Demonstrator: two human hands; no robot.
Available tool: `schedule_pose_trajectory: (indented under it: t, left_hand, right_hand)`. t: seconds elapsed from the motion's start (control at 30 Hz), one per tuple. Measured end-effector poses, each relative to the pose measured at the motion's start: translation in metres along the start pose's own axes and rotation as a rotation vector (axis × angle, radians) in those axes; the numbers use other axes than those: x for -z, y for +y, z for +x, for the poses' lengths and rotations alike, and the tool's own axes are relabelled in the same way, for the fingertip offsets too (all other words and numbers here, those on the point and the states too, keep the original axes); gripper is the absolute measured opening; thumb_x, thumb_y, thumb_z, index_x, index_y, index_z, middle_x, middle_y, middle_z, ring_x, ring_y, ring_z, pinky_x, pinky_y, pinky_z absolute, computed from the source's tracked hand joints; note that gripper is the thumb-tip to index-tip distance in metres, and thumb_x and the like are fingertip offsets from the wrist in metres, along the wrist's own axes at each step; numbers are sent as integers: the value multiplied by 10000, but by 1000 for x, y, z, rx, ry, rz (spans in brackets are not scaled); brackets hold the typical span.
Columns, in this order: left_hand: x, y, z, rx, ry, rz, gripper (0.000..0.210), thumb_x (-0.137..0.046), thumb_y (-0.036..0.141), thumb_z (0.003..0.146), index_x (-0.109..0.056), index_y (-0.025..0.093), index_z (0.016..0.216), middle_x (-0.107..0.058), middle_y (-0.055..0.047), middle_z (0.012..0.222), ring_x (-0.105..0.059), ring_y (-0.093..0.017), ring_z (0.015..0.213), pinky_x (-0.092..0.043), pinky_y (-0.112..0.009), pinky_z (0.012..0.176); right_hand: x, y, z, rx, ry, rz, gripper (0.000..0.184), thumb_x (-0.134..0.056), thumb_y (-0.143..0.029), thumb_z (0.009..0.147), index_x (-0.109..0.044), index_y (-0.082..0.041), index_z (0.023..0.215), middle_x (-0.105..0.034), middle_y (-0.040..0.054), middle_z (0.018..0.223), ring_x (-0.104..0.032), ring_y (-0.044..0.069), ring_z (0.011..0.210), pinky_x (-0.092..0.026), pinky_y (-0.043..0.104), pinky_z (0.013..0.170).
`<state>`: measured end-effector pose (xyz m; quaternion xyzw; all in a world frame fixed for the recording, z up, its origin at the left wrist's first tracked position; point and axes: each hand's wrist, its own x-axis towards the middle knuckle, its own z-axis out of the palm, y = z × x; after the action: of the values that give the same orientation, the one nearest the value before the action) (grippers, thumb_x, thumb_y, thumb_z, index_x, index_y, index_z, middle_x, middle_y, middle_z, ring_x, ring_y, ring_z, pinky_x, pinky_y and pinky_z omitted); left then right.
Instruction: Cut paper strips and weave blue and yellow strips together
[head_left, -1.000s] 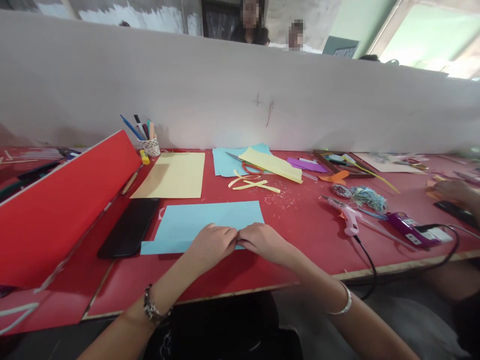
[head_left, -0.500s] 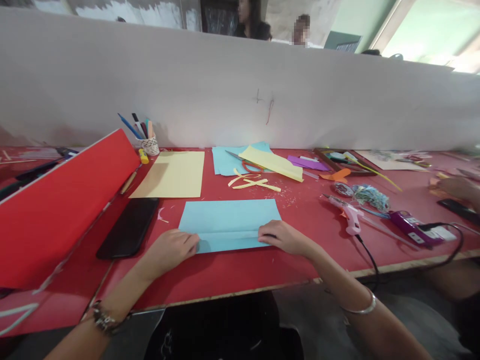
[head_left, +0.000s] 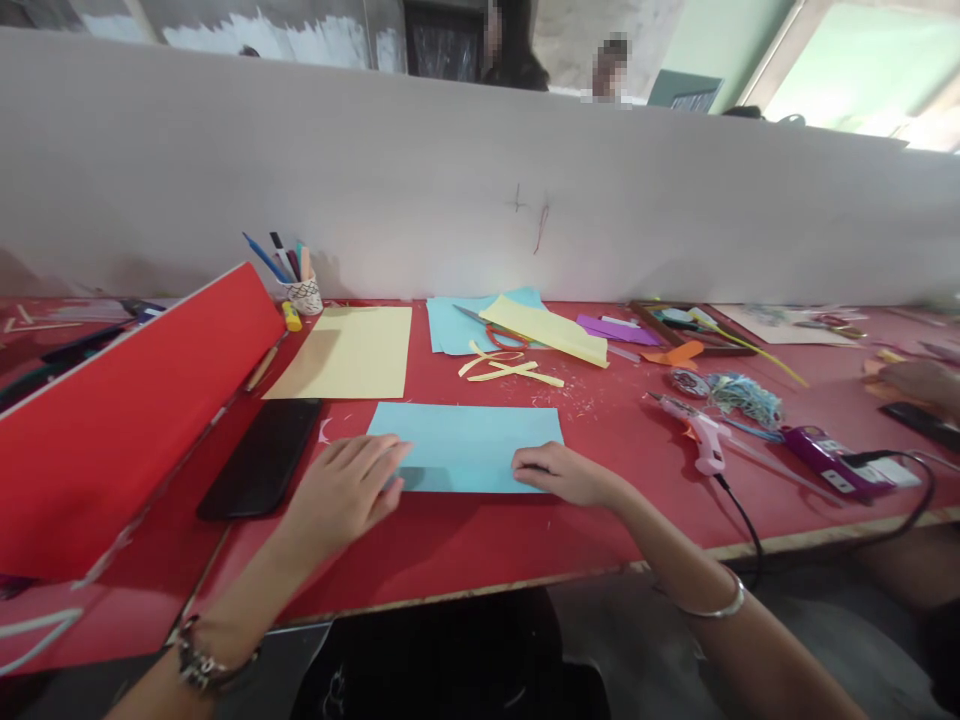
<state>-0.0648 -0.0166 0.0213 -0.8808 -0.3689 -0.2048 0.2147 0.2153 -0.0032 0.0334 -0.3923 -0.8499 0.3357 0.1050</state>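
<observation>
A blue paper sheet [head_left: 461, 435] lies near the front edge of a red desk [head_left: 465, 545]; the left hand [head_left: 346, 488], fingers extended, is at its left end; the right hand [head_left: 559, 473], curled, touches its right end, whether pinching I cannot tell; scissors [head_left: 491, 334] lie toward the back edge

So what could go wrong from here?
The blue paper might skew or crease, as the left hand and right hand are at opposite ends of it. The black phone lies close to the left hand and could get bumped. The pink glue gun trails a black cable off the table, so a wide swing of the right arm might snag it.
</observation>
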Motion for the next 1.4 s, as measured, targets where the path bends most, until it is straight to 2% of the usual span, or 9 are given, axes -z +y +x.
schedule_pose_trajectory:
  t: [0.1, 0.23, 0.47, 0.57, 0.67, 0.87, 1.03, 1.27, 1.4]
  left_hand:
    - [-5, 12, 10, -144, -58, -45, 280, -342, 261, 858, -536, 170, 1038, -636, -77, 967, -571, -200, 863, -396, -324, 745]
    - [-13, 18, 15, -257, -112, 22, 287, -348, 52, 825, -545, 156, 1005, -654, -44, 830, -584, -168, 723, -384, -296, 656]
    - [-15, 27, 22, -229, -121, -19, 200, -410, 47, 797, -573, 163, 801, -593, 5, 610, -551, -150, 550, -350, -276, 543]
    - [-13, 33, 26, -194, -111, -77, 197, -421, 104, 816, -550, 173, 685, -569, 11, 556, -540, -153, 512, -332, -274, 510]
    - [-12, 34, 28, -201, -78, -109, 288, -381, 95, 834, -515, 171, 590, -548, 13, 497, -516, -144, 455, -305, -269, 476]
    - [-14, 28, 22, -234, -53, -174, 329, -359, 135, 863, -531, 177, 586, -560, 25, 465, -511, -141, 424, -288, -269, 471]
    - [-12, 20, 14, -190, -155, -221, 284, -418, 178, 852, -555, 182, 603, -592, 34, 485, -536, -137, 453, -302, -267, 491]
    - [6, 0, -2, -111, -402, -100, 193, -497, 46, 740, -590, 189, 650, -621, 27, 565, -561, -146, 521, -353, -264, 543]
    - [15, 4, 1, -152, -465, -30, 213, -487, 5, 718, -599, 181, 675, -619, 8, 572, -569, -149, 540, -359, -263, 547]
  right_hand:
    - [2, 2, 3, -17, -1, 45, 232, -364, -284, 840, -439, -175, 649, -418, -40, 575, -383, 80, 532, -327, 191, 520]
    - [3, 2, 3, -39, -8, 2, 234, -362, -265, 844, -488, -162, 676, -469, -28, 592, -422, 87, 548, -346, 198, 532]
    - [-15, -29, 9, 62, 173, -526, 280, -520, -358, 788, -562, -152, 973, -605, 72, 866, -536, 186, 812, -377, 304, 735]
    - [-30, -39, 20, 160, 128, -737, 137, -479, -235, 823, -585, -157, 862, -611, 57, 798, -548, 170, 748, -369, 280, 666]
    - [-40, -40, 29, 250, 132, -879, 200, -414, -75, 809, -577, -156, 726, -600, 31, 656, -542, 143, 639, -345, 264, 622]
    - [-45, -23, 29, 356, 322, -929, 198, -415, -125, 758, -525, -172, 600, -525, -19, 460, -447, 109, 443, -291, 247, 533]
    - [-31, -3, 13, 452, 483, -938, 250, -357, -87, 743, -480, -179, 546, -491, -27, 440, -395, 96, 425, -273, 234, 528]
    - [7, 36, -33, 148, 700, -917, 290, -347, -91, 742, -438, -189, 485, -460, -22, 400, -369, 100, 408, -244, 221, 462]
    - [7, 14, -36, 85, 856, -732, 246, -343, -132, 793, -511, -170, 617, -536, 5, 509, -450, 115, 492, -331, 219, 532]
